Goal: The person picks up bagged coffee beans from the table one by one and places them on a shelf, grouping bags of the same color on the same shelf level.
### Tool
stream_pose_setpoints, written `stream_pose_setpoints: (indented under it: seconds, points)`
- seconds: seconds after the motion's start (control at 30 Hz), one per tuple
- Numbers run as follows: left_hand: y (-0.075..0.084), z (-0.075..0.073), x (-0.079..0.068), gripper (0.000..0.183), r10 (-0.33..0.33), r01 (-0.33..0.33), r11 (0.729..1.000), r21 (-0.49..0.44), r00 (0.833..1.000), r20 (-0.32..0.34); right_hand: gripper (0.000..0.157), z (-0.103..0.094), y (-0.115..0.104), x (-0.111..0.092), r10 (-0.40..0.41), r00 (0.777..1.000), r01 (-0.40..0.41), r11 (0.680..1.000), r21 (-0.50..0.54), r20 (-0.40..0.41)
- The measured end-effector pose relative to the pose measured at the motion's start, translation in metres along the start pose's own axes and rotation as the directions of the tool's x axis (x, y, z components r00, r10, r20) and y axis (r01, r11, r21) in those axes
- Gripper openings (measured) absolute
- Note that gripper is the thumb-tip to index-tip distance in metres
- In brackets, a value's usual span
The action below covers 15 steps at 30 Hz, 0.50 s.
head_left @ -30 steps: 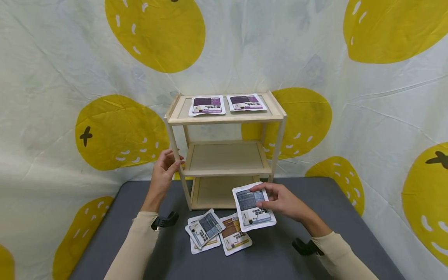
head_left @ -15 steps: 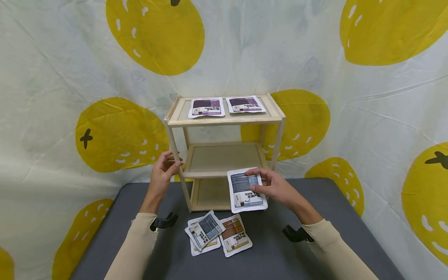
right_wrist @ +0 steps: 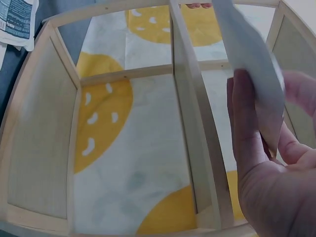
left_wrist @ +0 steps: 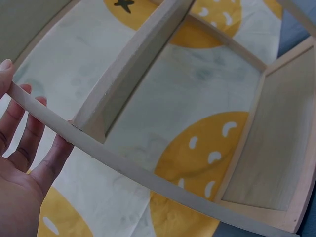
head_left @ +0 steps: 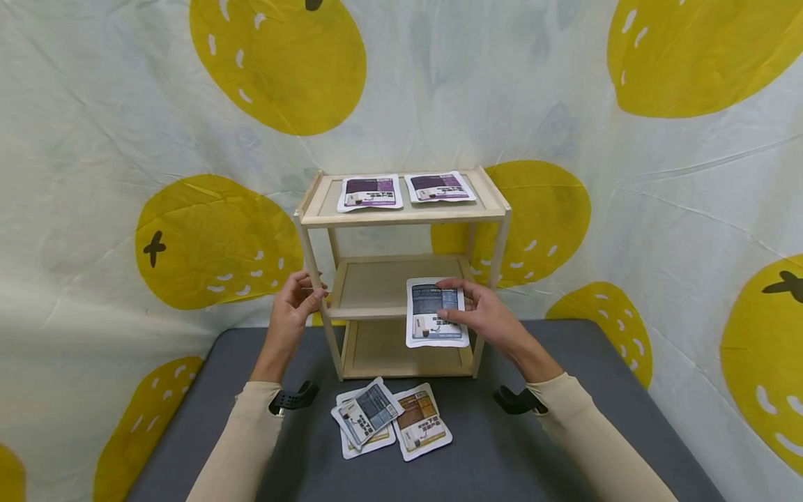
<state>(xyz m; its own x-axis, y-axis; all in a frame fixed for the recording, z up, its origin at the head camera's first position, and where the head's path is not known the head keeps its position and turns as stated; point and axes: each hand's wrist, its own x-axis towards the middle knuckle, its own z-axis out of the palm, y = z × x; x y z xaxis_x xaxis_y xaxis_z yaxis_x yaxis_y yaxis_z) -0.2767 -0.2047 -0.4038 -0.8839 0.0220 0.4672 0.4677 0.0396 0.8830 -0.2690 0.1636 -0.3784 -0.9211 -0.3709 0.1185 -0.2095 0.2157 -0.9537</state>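
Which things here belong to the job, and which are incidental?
In the job: right hand, held blue-labelled packet, left hand, wooden rack, purple packets on top, probably the loose packets below.

Apparently incidental: fruit-patterned backdrop, wrist straps, grey table.

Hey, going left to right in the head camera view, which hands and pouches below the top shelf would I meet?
Left hand, loose blue-grey pouch, held blue-grey pouch, right hand. I skipped the brown-labelled pouch and the pouch underneath the loose one, because they overlap others.

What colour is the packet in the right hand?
The packet is white with blue-grey printing, seen best in the head view.
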Motion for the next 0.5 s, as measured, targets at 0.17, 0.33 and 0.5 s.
stream_pose_setpoints:
  seconds: [0.17, 0.33, 0.5]
  points:
    - [0.000, 0.000, 0.001, 0.037, 0.007, -0.007, 1.000, 0.002, 1.000, 0.006, 0.053, 0.002, -0.002, 0.009, -0.034, 0.999, 0.033, 0.999, -0.015, -0.024]
    - [0.001, -0.001, 0.001, 0.041, -0.001, 0.001, 1.000, -0.001, 1.000, 0.000, 0.053, 0.004, -0.008, 0.019, -0.026, 0.999, 0.026, 1.000, -0.018, -0.027]
    - [0.000, -0.001, 0.000, 0.042, -0.009, 0.009, 1.000, 0.011, 1.000, -0.006, 0.052, 0.006, -0.014, 0.029, -0.018, 0.998, 0.017, 1.000, -0.015, -0.064]
